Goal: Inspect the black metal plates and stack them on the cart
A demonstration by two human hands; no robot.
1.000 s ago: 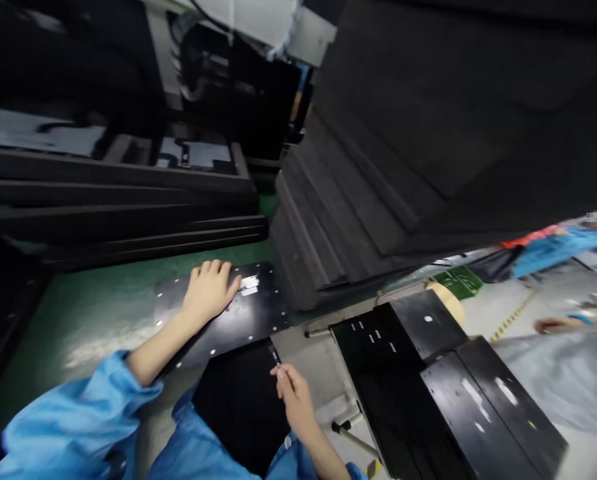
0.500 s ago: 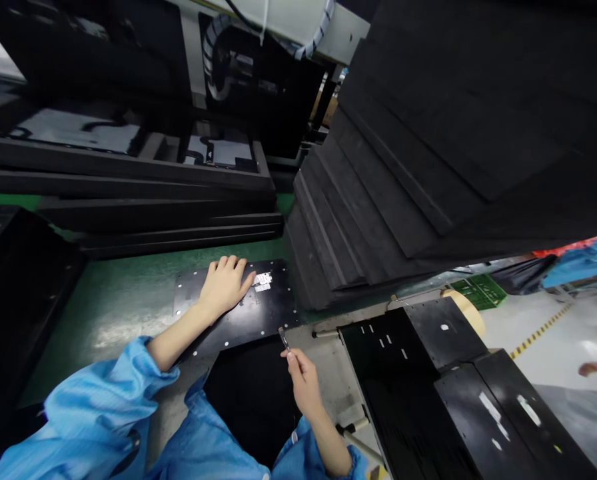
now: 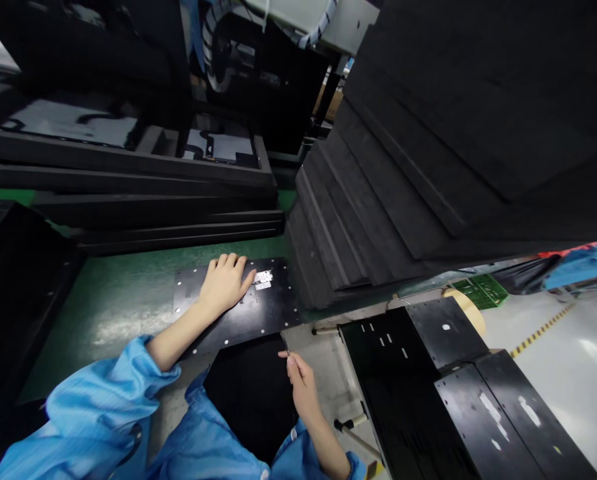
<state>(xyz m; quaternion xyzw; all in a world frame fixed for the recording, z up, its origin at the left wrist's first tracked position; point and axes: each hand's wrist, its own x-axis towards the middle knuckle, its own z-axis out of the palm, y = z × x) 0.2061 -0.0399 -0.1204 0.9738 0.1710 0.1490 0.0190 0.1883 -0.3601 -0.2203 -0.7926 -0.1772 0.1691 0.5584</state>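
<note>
The tall leaning stack of dark foam sheets (image 3: 428,167) overhangs the right side of the green table (image 3: 108,307); we judge a knock to its lower edge could slide sheets down onto the work. To the far side, black trays (image 3: 128,193) lie stacked along the table's back edge.

The black plate (image 3: 248,310), dotted with small holes and bearing a white label (image 3: 263,280), lies flat near the table's front right corner, just beside the foot of the foam stack. We judge it could skid on the smooth table if the press on it eases.

Our left hand (image 3: 223,287) lies flat on the plate, fingers together and extended, palm down, touching its far part next to the label.

Our right hand (image 3: 301,383) sits at the table's front edge, fingers pressed together, pinching a thin metal tool (image 3: 284,345) whose tip points at the plate's near corner. The tool is too small to identify. Risk, in our judgement: a slip of the tip would scratch the plate, or the tool drops off the front edge.
</note>
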